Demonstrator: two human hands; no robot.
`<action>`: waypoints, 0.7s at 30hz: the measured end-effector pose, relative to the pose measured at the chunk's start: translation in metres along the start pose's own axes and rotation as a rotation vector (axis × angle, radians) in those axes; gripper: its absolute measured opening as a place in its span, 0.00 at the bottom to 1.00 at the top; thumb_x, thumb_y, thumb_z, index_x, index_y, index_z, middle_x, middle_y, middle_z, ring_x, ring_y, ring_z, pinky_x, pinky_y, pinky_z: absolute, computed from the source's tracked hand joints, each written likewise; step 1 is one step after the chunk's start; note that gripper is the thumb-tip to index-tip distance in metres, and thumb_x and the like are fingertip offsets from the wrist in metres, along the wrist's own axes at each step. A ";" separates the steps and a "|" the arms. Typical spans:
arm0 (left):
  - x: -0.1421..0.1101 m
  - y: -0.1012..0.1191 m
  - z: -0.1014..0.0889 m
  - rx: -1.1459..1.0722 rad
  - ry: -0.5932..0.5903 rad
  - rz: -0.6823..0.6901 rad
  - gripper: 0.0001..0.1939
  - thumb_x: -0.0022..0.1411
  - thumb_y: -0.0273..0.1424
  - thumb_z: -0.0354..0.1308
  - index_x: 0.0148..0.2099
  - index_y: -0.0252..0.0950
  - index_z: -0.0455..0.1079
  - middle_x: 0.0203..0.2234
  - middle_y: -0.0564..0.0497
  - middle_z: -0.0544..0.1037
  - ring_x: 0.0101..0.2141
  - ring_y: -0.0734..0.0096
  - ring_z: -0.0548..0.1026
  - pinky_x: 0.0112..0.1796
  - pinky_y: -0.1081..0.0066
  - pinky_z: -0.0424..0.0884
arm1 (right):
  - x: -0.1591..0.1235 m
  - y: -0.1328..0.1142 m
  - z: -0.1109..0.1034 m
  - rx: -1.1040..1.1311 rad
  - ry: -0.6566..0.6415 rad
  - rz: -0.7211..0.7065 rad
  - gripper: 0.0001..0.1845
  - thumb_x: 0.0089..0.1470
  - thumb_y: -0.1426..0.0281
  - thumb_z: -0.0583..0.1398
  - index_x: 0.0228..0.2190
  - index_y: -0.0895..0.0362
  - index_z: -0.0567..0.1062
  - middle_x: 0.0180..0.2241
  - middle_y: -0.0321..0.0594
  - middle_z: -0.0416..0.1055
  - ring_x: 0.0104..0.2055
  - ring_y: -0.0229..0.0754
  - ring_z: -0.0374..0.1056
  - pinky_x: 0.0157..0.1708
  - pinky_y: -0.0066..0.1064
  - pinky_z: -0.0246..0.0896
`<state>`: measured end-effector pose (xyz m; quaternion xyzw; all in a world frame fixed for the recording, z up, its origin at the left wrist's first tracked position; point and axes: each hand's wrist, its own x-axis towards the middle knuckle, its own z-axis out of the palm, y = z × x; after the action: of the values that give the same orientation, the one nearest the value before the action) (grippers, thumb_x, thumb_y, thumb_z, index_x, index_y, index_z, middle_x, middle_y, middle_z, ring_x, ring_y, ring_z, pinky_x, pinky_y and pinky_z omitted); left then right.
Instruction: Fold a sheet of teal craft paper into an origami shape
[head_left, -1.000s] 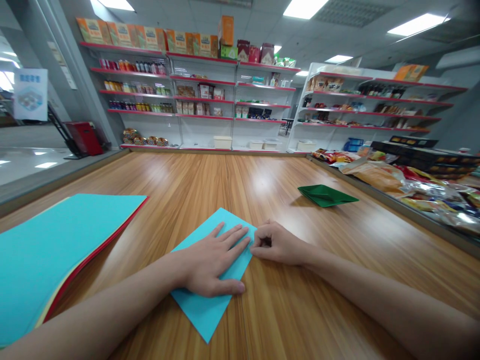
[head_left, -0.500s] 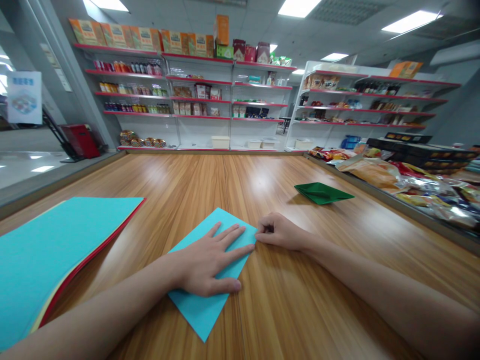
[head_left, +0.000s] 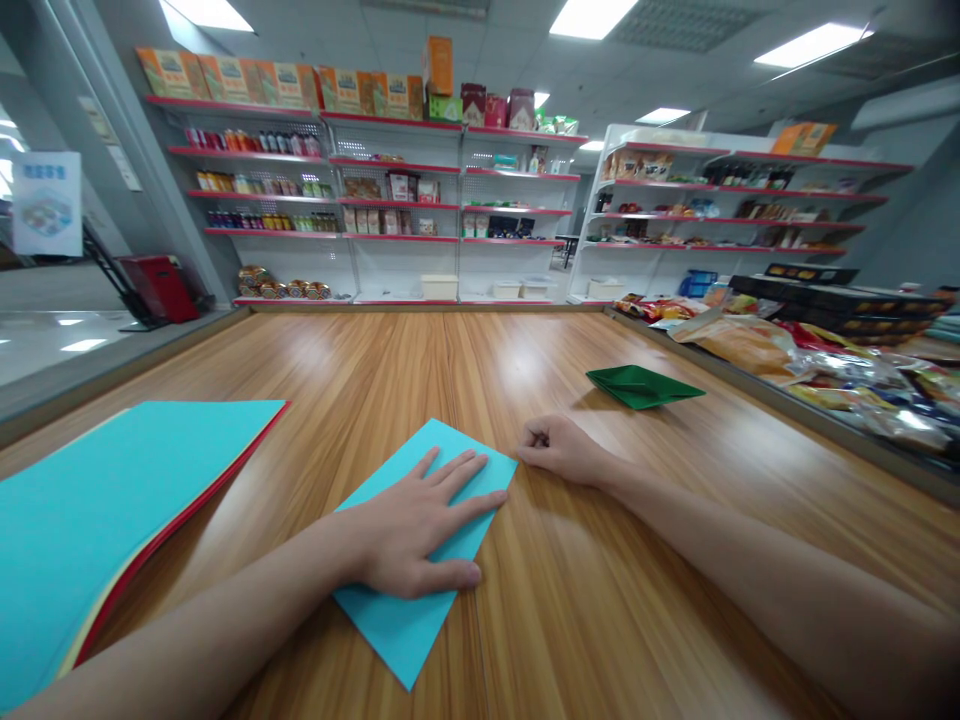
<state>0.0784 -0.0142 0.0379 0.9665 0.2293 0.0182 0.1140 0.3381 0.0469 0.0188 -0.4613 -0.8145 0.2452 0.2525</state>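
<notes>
A light-blue sheet of paper [head_left: 405, 640] lies at an angle on the wooden table, its outline like a slanted rectangle. My left hand [head_left: 412, 530] rests flat on it with fingers spread, covering its middle. Just beyond the sheet's right corner, my right hand [head_left: 562, 450] is curled into a loose fist on the table. Nothing shows in its fingers, and it looks slightly apart from the paper. Farther right sits a folded green paper piece [head_left: 645, 386], shaped like a shallow boat.
A stack of coloured paper [head_left: 150, 500], light blue on top with yellow and red below, lies at the left. Packaged snacks [head_left: 750, 345] and black boxes [head_left: 840, 305] line the right side past the table's raised edge [head_left: 750, 390]. Stocked shelves [head_left: 390, 205] stand behind.
My right hand has moved slightly up and to the right, off the paper's right corner. My left hand stays spread on the sheet.
</notes>
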 end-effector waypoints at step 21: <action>-0.003 0.002 -0.005 0.136 0.015 -0.053 0.25 0.69 0.41 0.39 0.67 0.49 0.48 0.64 0.42 0.52 0.62 0.47 0.52 0.55 0.43 0.51 | 0.003 0.002 -0.002 -0.104 0.134 0.035 0.07 0.46 0.72 0.57 0.20 0.60 0.70 0.20 0.35 0.66 0.23 0.36 0.61 0.23 0.26 0.52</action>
<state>0.0759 -0.0162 0.0431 0.9654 0.2565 0.0068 0.0468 0.3399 0.0506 0.0197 -0.5032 -0.7994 0.1753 0.2776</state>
